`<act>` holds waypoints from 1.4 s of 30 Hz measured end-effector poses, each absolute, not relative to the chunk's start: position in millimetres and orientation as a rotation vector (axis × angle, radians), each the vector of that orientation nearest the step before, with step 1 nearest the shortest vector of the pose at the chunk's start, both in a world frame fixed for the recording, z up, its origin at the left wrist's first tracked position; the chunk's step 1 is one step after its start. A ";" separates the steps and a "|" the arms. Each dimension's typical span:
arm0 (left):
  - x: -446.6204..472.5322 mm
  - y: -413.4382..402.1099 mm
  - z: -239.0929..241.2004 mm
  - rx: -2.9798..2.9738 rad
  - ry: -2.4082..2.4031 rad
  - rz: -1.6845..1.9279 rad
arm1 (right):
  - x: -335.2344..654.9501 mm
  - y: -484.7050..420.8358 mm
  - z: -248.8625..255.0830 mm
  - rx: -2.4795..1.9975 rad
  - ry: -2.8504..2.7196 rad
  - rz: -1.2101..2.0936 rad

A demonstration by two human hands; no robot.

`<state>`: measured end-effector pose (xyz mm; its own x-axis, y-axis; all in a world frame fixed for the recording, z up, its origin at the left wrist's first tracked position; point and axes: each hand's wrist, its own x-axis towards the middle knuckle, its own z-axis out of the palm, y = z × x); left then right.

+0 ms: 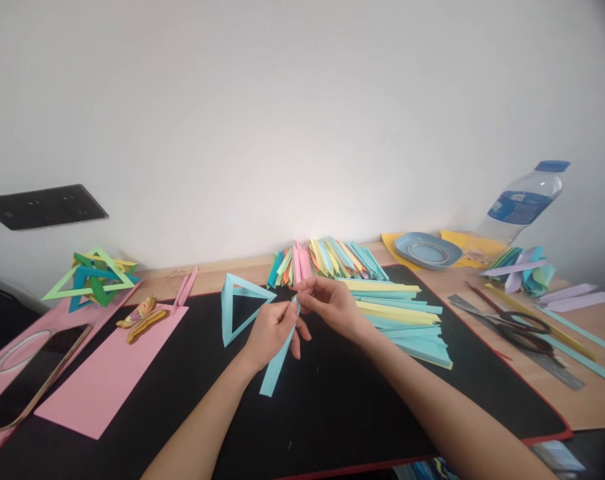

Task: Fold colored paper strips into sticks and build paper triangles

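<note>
A light blue paper strip [276, 370] slants down toward me over the black mat. My left hand [275, 328] is closed on it, thumb on top, near its upper part. At the strip's upper end my right hand [332, 303] pinches with thumb and fingertips, touching the left thumb; the exact tip is hidden by the fingers. Just left of the hands stands a light blue folded-paper triangle frame [227, 313]. Beyond my right forearm lie several blue and yellow folded strips [407, 313] in a fanned row.
Standing folded strips [327, 259] line the wall. Left are pink paper [107, 380], a phone [37, 373] and a woven paper-triangle model [95, 277]. Right are scissors [525, 327], a ruler [557, 370], a blue dish [427, 250] and a tilted bottle [522, 200]. The mat [342, 413] has a red edge.
</note>
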<state>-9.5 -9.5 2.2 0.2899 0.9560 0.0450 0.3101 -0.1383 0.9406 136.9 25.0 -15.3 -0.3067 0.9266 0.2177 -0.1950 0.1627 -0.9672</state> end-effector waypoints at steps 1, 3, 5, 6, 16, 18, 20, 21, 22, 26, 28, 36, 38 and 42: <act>-9.5 -9.3 1.9 1.651 1.191 0.884 | 135.5 23.3 -14.4 -0.799 -1.403 1.317; -9.8 -9.3 1.5 1.642 1.196 0.900 | 133.7 21.3 -12.5 -0.824 -1.354 1.286; -10.3 -9.8 1.0 1.592 1.156 0.939 | 134.1 21.8 -11.2 -0.786 -1.243 1.399; -10.7 -10.0 0.7 1.562 1.123 0.963 | 135.1 22.9 -10.9 -0.754 -1.173 1.496; -12.5 -10.6 -0.3 1.480 0.971 0.993 | 139.4 27.2 -14.5 -0.497 -0.984 2.076; -12.1 -11.0 0.7 1.488 0.974 0.988 | 139.1 26.9 -14.5 -0.479 -0.993 2.082; -11.5 -11.7 2.1 1.499 0.980 0.990 | 139.2 27.0 -15.4 -0.468 -0.998 2.082; -11.3 -12.1 2.9 1.511 0.988 0.990 | 139.3 27.3 -16.2 -0.469 -0.999 2.080; -11.0 -12.4 3.6 1.531 0.998 0.986 | 139.5 27.7 -17.3 -0.474 -1.000 2.075; -10.8 -13.4 5.1 1.654 1.038 0.943 | 139.3 29.8 -22.7 -0.474 -1.044 2.071; -10.8 -13.7 5.1 1.694 1.050 0.926 | 138.5 30.4 -24.4 -0.456 -1.062 2.082; -9.9 -14.5 5.3 1.724 1.078 0.923 | 135.1 26.3 -20.6 -0.461 -1.023 2.051; -10.0 -14.4 5.4 1.724 1.078 0.920 | 134.6 25.3 -19.1 -0.483 -1.020 2.035; -9.4 -13.7 4.6 1.709 1.061 0.908 | 133.9 24.7 -18.6 -0.517 -1.015 1.990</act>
<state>-9.4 -13.7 4.6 0.3618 0.9243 0.1214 0.2626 -0.2260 0.9381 133.9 24.7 -18.6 -0.5768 0.8168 0.0072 -0.4854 -0.3356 -0.8073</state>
